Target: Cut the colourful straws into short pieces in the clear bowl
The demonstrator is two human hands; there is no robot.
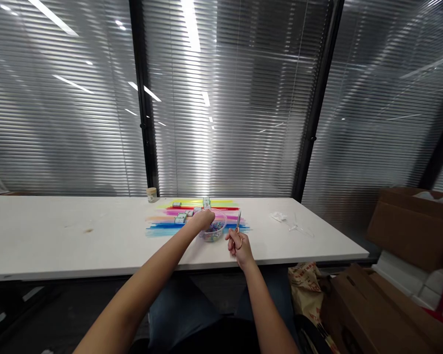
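Note:
My left hand (205, 220) reaches over the rim of a clear plastic bowl (213, 238) holding small multicoloured pieces. Its fingers point down and away, hidden behind the back of the hand, so I cannot see whether they grip anything. Just right of the bowl, my right hand (239, 247) is closed around the handles of rose-gold scissors (237, 229), whose blades point up and away from me. Behind and around the bowl lie bundles of coloured sticks or stems, including blue ones (162, 226), red ones (221, 208) and yellow ones (227, 202). Several small pale labelled rolls (180, 218) rest on them.
A small lidded jar (151, 194) stands at the back edge of the white table (59, 241). Crumpled white tissue (279, 216) and a clear plastic scrap (295, 227) lie to the right. Cardboard boxes (409, 226) and a printed paper bag (305, 287) are beside the table.

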